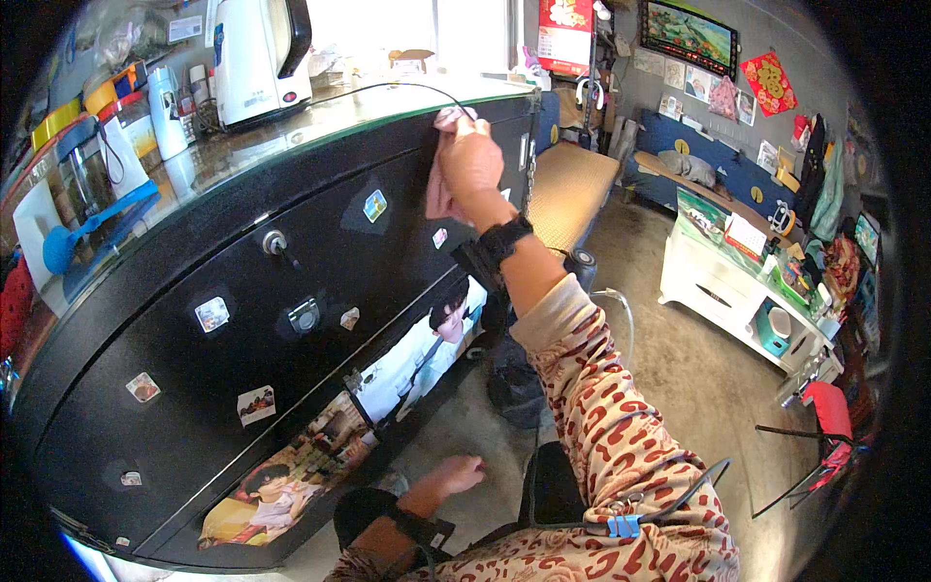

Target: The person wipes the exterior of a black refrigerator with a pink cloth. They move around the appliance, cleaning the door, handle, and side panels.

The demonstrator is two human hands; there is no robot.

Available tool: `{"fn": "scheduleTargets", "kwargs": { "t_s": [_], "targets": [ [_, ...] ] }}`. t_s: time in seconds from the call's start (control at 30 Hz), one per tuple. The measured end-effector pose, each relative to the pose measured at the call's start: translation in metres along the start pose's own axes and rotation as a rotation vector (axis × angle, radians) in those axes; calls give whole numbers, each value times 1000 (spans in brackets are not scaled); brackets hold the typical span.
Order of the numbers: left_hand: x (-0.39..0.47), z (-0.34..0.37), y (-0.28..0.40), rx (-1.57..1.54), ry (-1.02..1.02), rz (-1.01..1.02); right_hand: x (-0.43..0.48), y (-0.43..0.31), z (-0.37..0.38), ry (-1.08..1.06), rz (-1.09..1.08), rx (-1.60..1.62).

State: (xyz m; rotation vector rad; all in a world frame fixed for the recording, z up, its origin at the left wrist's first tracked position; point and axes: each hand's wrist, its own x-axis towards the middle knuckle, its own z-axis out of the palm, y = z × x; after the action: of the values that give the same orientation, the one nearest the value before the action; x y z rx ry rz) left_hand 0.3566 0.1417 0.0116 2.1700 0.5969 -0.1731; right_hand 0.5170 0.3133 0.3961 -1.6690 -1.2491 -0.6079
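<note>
Gripping a pink cloth (438, 190), my right hand (473, 161) is at the upper edge of a black cabinet (182, 269), near its far right corner. The cloth hangs down against the dark front, and part of it pokes out above my fingers. My left hand (458, 474) hangs low in front of the cabinet, with nothing visible in it and its fingers partly curled. Small stickers, a round lock (274, 242) and a metal catch (303, 316) are on the cabinet front. Posters (287, 498) cover part of its lower edge.
On the cabinet top stand a white appliance (251, 65), bottles and a blue brush (65, 247). A thin black cable runs across the top to its edge near my right hand. A bench (571, 189), a white low cabinet (713, 291) and a red folding chair (829, 418) stand to the right.
</note>
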Motion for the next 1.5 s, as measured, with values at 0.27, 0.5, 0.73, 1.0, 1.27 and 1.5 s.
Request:
{"fn": "scheduleTargets", "kwargs": {
  "t_s": [0.27,0.5,0.73,1.0,1.27,1.5],
  "targets": [
    [-2,0,1,72,-16,-40,-39,2,15,10,36,176],
    [-6,-7,3,79,51,57,-72,-8,11,-123,47,260],
    [-6,-5,4,61,-6,44,-66,12,28,-26,60,214],
    [-5,-4,4,97,-3,-11,-70,14,15,-29,131,234],
    [-6,-5,1,82,9,16,-68,31,39,-14,296,267],
    [-4,-4,0,107,5,7,-43,63,48,-171,294,224]
  ]
}}
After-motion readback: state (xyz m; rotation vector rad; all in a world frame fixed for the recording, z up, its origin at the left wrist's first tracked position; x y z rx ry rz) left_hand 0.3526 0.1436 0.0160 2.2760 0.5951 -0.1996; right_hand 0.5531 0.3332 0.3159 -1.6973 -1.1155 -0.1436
